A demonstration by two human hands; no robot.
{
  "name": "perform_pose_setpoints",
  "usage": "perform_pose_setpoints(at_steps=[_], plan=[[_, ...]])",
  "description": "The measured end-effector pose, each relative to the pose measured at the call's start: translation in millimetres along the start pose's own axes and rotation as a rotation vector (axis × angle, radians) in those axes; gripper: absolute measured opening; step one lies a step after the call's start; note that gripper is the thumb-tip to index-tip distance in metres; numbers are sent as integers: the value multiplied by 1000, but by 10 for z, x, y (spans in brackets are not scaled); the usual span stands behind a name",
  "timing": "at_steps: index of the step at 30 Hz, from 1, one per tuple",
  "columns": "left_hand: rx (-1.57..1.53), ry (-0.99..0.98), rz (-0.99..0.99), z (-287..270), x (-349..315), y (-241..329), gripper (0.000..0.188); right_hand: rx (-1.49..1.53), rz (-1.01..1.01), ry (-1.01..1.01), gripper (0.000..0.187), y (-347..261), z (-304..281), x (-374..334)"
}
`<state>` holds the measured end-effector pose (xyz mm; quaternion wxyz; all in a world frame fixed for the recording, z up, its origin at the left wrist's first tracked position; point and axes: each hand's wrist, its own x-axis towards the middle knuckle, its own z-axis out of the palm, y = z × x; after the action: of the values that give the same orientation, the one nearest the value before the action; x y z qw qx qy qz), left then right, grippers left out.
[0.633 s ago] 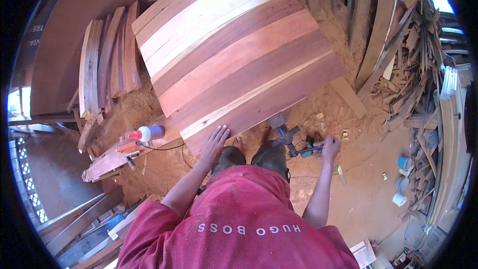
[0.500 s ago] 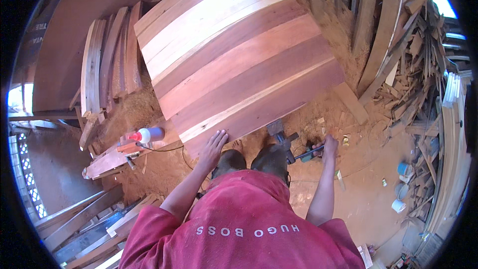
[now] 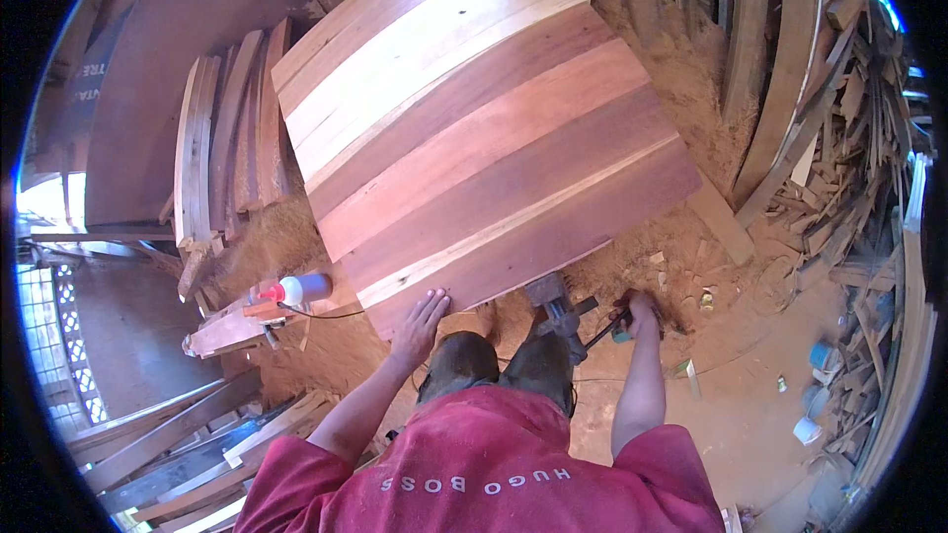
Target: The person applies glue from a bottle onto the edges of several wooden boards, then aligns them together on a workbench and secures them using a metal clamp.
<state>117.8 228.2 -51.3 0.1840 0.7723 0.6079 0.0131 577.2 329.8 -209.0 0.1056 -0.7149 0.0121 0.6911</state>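
A large panel of glued wooden boards (image 3: 484, 138), in pale and reddish strips, lies before me at a slant. On its near left edge rests my left hand (image 3: 420, 328), fingers laid out over the wood. A dark metal clamp or vise (image 3: 555, 308) sits at the near edge of the panel, in front of my legs. Lower and to the right, my right hand (image 3: 640, 314) is closed around the outer end of its dark handle bar (image 3: 604, 330). Part of that grip is hidden by shadow and the back of the hand.
To the left, a white bottle with a red cap (image 3: 293, 289) stands on a wooden piece, with a cable (image 3: 331, 316) beside it. Planks (image 3: 197, 158) lean behind. Offcuts (image 3: 839, 168) pile up at the right, near small buckets (image 3: 807, 429). Sawdust covers the floor.
My right hand has shifted slightly left and down with the handle bar, which is now at a steeper slant. My left hand stays on the panel edge. The view has moved slightly.
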Motion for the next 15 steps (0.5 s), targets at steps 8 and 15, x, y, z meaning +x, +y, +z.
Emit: perform_pose_setpoints(at_steps=[8, 15], plan=[[28, -35, -13, -63, 93, 30, 61, -230, -684, 381, 17, 274, 118, 252], [-116, -57, 147, -444, 631, 344, 74, -1057, -1413, 706, 33, 655, 224, -602]])
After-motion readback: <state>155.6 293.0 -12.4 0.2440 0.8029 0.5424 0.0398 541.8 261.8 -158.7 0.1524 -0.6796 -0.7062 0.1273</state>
